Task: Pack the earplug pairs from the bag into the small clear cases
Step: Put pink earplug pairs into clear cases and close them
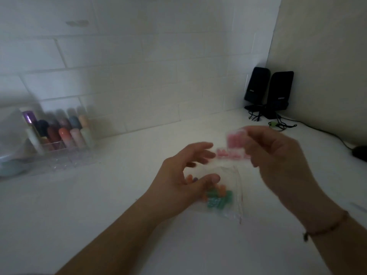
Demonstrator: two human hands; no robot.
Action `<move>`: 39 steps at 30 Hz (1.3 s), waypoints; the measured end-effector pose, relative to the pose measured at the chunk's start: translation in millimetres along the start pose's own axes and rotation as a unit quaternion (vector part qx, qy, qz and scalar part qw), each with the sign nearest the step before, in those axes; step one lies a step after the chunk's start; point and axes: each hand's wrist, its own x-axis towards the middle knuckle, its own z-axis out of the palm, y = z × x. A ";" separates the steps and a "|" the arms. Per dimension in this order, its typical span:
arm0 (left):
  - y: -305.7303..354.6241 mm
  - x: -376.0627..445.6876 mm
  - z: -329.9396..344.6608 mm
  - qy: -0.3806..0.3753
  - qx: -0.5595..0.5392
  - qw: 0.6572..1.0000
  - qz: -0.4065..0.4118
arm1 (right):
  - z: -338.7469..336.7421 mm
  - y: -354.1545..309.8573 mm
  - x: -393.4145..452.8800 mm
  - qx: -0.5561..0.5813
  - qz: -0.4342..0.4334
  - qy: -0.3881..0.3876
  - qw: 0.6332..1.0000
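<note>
1. Setting: a white worktop (99,195) in dim light against a white tiled wall; the whole view is motion-blurred.
2. Background items: a clear organiser (59,153) of coloured tubes at far left; two black speakers (268,92) with trailing cables in the far right corner.
3. Bag (228,187): a small clear zip bag with a pink-printed top, held between both hands just above the worktop. Its long axis runs roughly away from the viewer, mouth at the far end, presumably so the contents stay at the bottom.
4. Earplugs (218,197): green and orange pieces gathered in the near, lower end of the bag.
5. Right hand (278,155): pinches the pink top edge, apparently to pull the mouth apart.
6. Left hand (184,175): fingers loosely spread beside the bag, thumb against its lower part, likely steadying it; a firm grip cannot be told.
7. Cases: no small clear case can be picked out.
</note>
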 end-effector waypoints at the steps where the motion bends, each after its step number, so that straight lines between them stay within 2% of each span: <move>1: -1.4 -0.8 -2.8 -0.023 0.061 0.998 0.000 | -7.2 7.5 5.5 0.013 0.023 0.027 0.999; 3: -3.6 -1.7 -6.6 -0.109 0.184 0.977 0.020 | -16.0 28.1 11.6 -0.032 0.091 0.032 0.995; 5: -4.4 -1.7 -7.6 -0.172 0.283 0.943 0.035 | -14.7 47.2 11.7 -0.140 0.149 -0.013 0.979; 7: -6.1 -1.4 -9.1 -0.184 0.328 0.926 0.026 | -8.3 55.8 9.6 -0.224 0.163 -0.031 0.960; 9: -8.3 -0.6 -13.0 -0.177 0.343 0.922 0.018 | -2.3 59.9 7.4 -0.254 0.148 -0.040 0.955; 13: -6.9 0.8 -27.7 -0.182 0.301 0.936 0.026 | 6.5 64.1 5.3 -0.324 0.128 -0.079 0.934; 18: -4.5 0.4 -45.1 -0.170 0.208 0.963 0.024 | -7.8 63.2 8.1 -0.309 0.064 -0.122 0.941; 21: -5.3 0.2 -44.1 -0.188 0.199 0.962 0.017 | -6.5 64.9 3.8 -0.325 0.040 -0.168 0.930; 29: -9.4 -1.0 -37.8 -0.207 0.200 0.958 0.012 | 16.0 63.7 5.0 -0.339 -0.026 -0.204 0.918; 32: -11.1 0.7 -42.9 -0.206 0.152 0.966 -0.020 | -3.8 56.2 13.1 -0.294 -0.019 -0.129 0.947; 35: -10.4 4.3 -43.4 -0.144 0.089 0.985 -0.015 | -40.9 36.3 20.7 -0.292 -0.025 0.026 0.956; 37: -11.6 5.1 -40.3 -0.103 0.109 0.989 -0.005 | -75.6 23.8 21.0 -0.296 -0.022 0.138 0.945; 39: -14.6 5.5 -39.2 -0.106 0.155 0.982 0.005 | -111.4 21.3 17.0 -0.330 0.010 0.206 0.921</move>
